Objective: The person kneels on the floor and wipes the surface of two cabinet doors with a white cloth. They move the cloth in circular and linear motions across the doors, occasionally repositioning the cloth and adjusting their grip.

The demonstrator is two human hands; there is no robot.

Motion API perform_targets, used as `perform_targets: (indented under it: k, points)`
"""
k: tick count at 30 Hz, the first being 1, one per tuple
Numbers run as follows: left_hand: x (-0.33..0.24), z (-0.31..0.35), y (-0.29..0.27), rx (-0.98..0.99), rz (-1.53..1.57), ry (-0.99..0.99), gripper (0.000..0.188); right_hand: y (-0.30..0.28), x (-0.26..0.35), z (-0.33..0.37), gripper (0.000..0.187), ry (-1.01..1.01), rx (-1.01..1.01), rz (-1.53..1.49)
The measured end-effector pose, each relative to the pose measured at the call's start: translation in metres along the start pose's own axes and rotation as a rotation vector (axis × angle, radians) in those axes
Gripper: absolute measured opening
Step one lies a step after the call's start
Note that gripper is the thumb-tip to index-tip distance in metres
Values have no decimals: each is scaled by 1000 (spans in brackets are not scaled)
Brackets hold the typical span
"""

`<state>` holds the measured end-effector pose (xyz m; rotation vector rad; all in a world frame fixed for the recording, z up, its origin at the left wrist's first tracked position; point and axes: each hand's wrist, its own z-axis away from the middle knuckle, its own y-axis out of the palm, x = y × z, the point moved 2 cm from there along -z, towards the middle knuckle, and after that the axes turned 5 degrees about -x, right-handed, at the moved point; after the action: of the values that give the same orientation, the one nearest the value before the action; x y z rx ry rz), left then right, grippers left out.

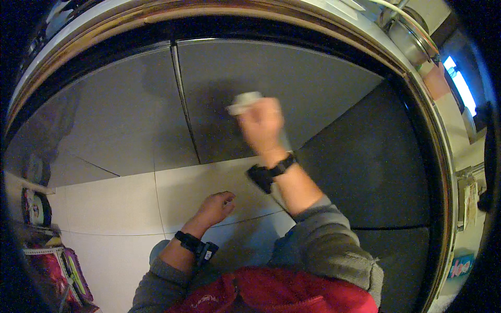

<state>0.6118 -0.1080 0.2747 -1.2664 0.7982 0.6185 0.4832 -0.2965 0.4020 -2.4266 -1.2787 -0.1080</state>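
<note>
My right hand [262, 121] reaches up and forward, blurred by motion, with its fingers closed on a folded white cloth [244, 102]. The cloth is at the grey cabinet door [209, 68], just right of the upright gap between two doors; whether it presses on the surface is hard to tell. Lower down, my left hand [216, 206] hangs over the pale floor with its fingers curled in. What it holds, if anything, is hidden. Each wrist carries a black strap with a small dark box.
Another grey door [120, 109] lies to the left, and dark panels [370, 161] close the right side. A countertop edge [446, 172] curves around above. A metal pot [409, 44] stands on it at the upper right. Pink and purple items [65, 271] sit at the lower left of the tiled floor [109, 206].
</note>
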Motion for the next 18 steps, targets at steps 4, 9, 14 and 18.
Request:
perform_targets:
  k: [4, 9, 14, 18]
  points:
    - [8, 3, -5, 4, 30, -41, 28, -98, -120, -12, 9, 696, -535, -1]
    - [8, 1, -3, 41, -69, 40, 29, -65, -89, 5, 10, 402, -395, 138]
    - [2, -8, 8, 86, -124, 33, 29, 52, 51, 36, 5, -175, 365, 79]
    - [2, -9, 8, 61, -91, 11, 28, 42, 43, 33, 2, -247, 234, -174]
